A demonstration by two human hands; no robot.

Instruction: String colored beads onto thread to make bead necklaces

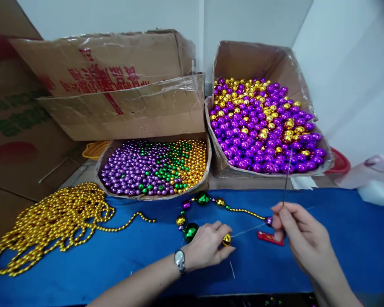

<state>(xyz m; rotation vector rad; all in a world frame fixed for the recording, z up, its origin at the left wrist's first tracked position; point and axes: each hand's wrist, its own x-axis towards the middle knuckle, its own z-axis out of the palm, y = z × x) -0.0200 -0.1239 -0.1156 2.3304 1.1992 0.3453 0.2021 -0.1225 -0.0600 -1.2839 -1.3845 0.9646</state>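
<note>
My right hand (299,236) is closed in a pinch on a long thin needle (288,175), which points up. A purple bead (268,221) sits beside its curled fingers; whether they touch it I cannot tell. My left hand (208,245), wearing a watch, is closed with a gold bead (226,240) between thumb and fingers. A pale thread runs from this bead toward the right hand. Behind the left hand curves a strand of large beads, including a green bead (202,198), joined to a thin gold bead chain (245,212). Under the right fingers lies a small red item (270,238).
A blue cloth (348,251) covers the table. At the left is a heap of gold bead chain (60,217). Behind stand a carton (153,197) of small purple, green and gold beads and a carton (217,164) of larger purple and gold ones. A red basin (341,162) shows behind.
</note>
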